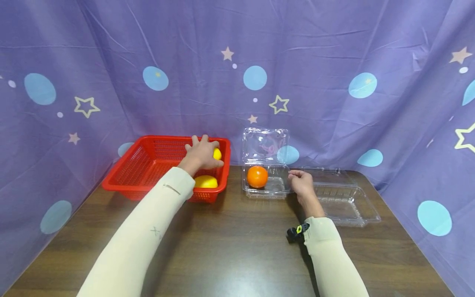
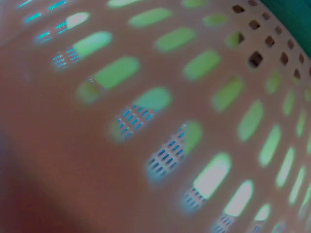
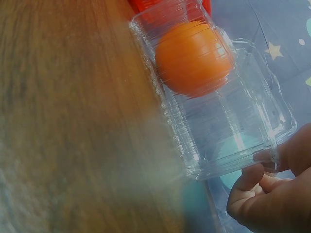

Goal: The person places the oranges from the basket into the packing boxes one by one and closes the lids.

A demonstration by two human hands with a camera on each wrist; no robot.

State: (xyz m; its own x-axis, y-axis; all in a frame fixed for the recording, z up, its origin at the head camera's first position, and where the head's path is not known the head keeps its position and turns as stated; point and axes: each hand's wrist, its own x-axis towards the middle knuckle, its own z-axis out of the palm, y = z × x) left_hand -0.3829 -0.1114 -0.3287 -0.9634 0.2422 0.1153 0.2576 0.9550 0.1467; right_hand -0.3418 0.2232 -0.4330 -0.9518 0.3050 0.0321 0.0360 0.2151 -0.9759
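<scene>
Purple star-print cloth backs a dark wood table point(image 1: 237, 247). Left hand point(image 1: 202, 154) is in the red basket point(image 1: 148, 165), fingers curled over a yellow fruit point(image 1: 217, 154); a 2nd yellow fruit point(image 1: 205, 181) lies below. Right hand point(image 1: 302, 183) pinches the clear clamshell point(image 1: 267, 187) w/ an orange point(image 1: 257, 176) inside. Fruit prob. firm, smooth, rolls easily; best cupped from above. Clamshell looks thin, flexy; hold by rim.
</scene>
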